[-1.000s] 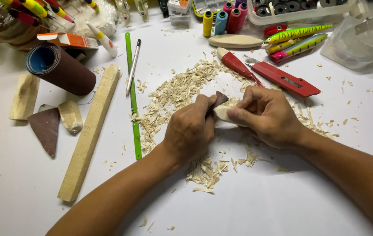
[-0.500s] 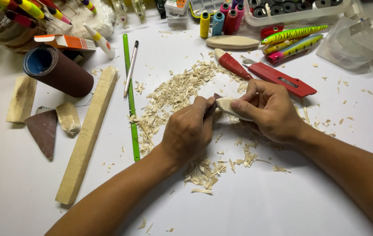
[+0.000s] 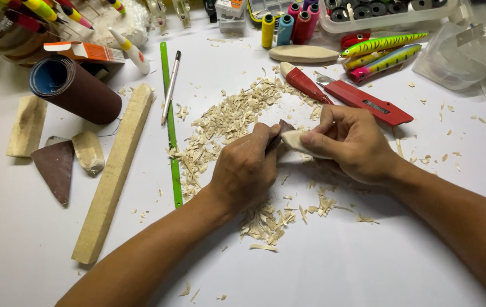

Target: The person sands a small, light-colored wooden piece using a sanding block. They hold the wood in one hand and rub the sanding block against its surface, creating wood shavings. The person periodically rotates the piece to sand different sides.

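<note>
far to the left of the grip lie a pale wood offcut (image 3: 27,125), a dark triangle of sandpaper (image 3: 55,167) and a small rounded wood scrap (image 3: 88,150). behind them sits a roll of sandpaper (image 3: 75,90) with a blue core. a long square wood stick (image 3: 115,173) lies nearer, running toward the lower left, and just beside it a green ruler (image 3: 170,122) and a slim pen (image 3: 170,85).

a heap of wood shavings (image 3: 226,122) spreads from the ruler up to the hands and trails under them toward the near edge.

the left hand (image 3: 245,170) is curled shut around a small dark piece (image 3: 280,132); only its tip shows past the fingers, so its kind is hard to make out. that tip touches the pale carved wood blank (image 3: 297,141), which sits at the very centre of the grip, between the two hands. the right hand (image 3: 354,142) clamps the blank from the other side, fingers wrapped over it, hiding most of its length; only the left end shows.

just behind the right hand lie a red-and-white carved lure body (image 3: 301,81) and a red utility knife (image 3: 368,101); the knuckles cover part of the knife's near edge. further back are a plain wooden lure blank (image 3: 303,54), thread spools (image 3: 288,25) and painted fishing lures (image 3: 382,48). at the far right, clear plastic containers (image 3: 459,51) are cut off by the frame.
</note>
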